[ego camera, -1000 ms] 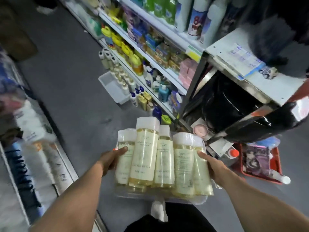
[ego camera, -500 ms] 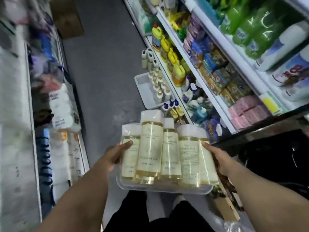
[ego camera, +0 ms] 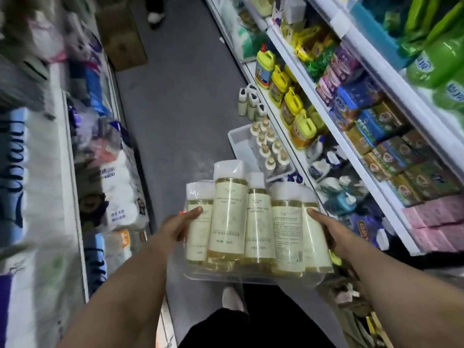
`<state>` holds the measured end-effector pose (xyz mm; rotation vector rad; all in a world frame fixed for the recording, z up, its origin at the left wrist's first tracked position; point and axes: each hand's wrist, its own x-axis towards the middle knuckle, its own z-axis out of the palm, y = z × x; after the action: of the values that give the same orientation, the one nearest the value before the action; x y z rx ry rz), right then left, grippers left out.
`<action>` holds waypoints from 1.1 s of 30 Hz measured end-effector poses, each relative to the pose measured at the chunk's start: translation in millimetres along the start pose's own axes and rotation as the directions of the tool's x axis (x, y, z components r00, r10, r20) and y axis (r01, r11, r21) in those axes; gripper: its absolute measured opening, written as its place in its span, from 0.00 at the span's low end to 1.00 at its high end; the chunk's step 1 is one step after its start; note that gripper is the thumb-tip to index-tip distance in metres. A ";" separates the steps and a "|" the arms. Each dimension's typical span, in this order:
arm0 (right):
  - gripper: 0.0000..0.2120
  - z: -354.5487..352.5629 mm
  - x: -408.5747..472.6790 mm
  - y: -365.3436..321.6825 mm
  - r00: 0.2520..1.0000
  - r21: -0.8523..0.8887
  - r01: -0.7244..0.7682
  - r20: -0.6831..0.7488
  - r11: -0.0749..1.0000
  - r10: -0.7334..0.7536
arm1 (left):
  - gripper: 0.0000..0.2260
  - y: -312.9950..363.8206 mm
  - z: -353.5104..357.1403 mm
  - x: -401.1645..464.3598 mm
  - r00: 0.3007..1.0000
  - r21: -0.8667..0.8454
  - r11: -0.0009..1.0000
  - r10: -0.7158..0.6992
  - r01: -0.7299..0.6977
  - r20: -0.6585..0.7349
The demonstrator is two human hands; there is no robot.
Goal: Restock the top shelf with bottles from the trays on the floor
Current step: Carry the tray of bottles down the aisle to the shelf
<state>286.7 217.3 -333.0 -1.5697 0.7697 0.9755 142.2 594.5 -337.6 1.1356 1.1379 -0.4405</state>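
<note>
Pale-yellow bottles (ego camera: 253, 222), white caps (ego camera: 228, 168)

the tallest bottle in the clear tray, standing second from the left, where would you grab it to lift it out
Take the tallest bottle by its white cap and upper shoulder, coming straight down from above. It stands upright in the clear tray, packed between neighbouring bottles, so its sides are blocked, while its cap rises above theirs. The left hand and right hand both hold the load, so one must let go first.
</note>
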 end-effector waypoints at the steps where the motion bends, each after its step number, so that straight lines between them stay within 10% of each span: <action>1: 0.41 6.8 8.2 -12.5 1.000 -0.016 -0.001 0.026 1.000 0.001 | 0.30 6.5 -5.0 10.0 1.000 -0.006 1.000 -0.007 0.007 -0.018; 8: 0.50 52.0 76.2 -109.4 0.998 -0.143 -0.035 0.056 0.989 0.043 | 0.24 73.0 -21.4 52.9 0.993 -0.028 1.000 -0.001 -0.002 -0.119; 17: 0.23 132.4 93.1 -219.0 0.999 -0.068 0.033 0.018 0.997 -0.031 | 0.22 197.7 -48.9 132.2 0.995 0.034 0.999 0.014 -0.011 -0.095; 28: 0.43 181.9 170.4 -313.6 0.997 0.044 -0.070 -0.039 0.997 0.072 | 0.28 365.5 -64.7 239.0 0.997 0.211 0.975 0.072 -0.071 0.005; 33: 0.32 208.4 197.0 -372.1 0.995 0.046 -0.100 -0.018 0.994 0.101 | 0.24 411.9 -68.9 275.8 0.996 0.193 0.980 0.060 -0.048 -0.061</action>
<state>659.7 501.6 -359.3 -1.5155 0.8861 1.0095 541.2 893.7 -380.2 1.3550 1.1377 -0.4807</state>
